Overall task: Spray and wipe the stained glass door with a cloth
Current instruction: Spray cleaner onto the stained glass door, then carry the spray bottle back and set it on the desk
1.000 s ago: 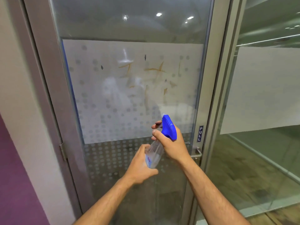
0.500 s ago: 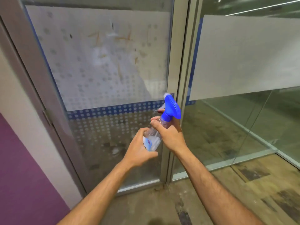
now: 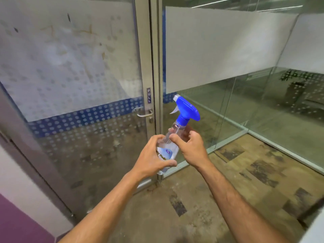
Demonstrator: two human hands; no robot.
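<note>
The glass door (image 3: 73,141) fills the left half of the head view. Its frosted, dotted band carries brown streaks and dark specks (image 3: 87,32) near the top. In front of the door frame I hold a clear spray bottle (image 3: 186,111) with a blue trigger head, tilted to the right. My left hand (image 3: 152,158) grips the bottle's lower body around the label. My right hand (image 3: 192,148) sits at the bottle's shoulder, thumb on the front and fingers curled loosely behind, below the trigger. No cloth is in view.
A metal lever handle (image 3: 143,112) and a PULL sign (image 3: 148,95) sit on the door's right edge. A fixed glass partition (image 3: 228,50) with a frosted band runs off to the right. A white and purple wall (image 3: 17,221) is at the left. Worn patterned floor (image 3: 228,181) lies below.
My view has swung down and to the right, so the stained band now sits at the upper left. My right hand slid off the blue trigger head down to the bottle's shoulder.
</note>
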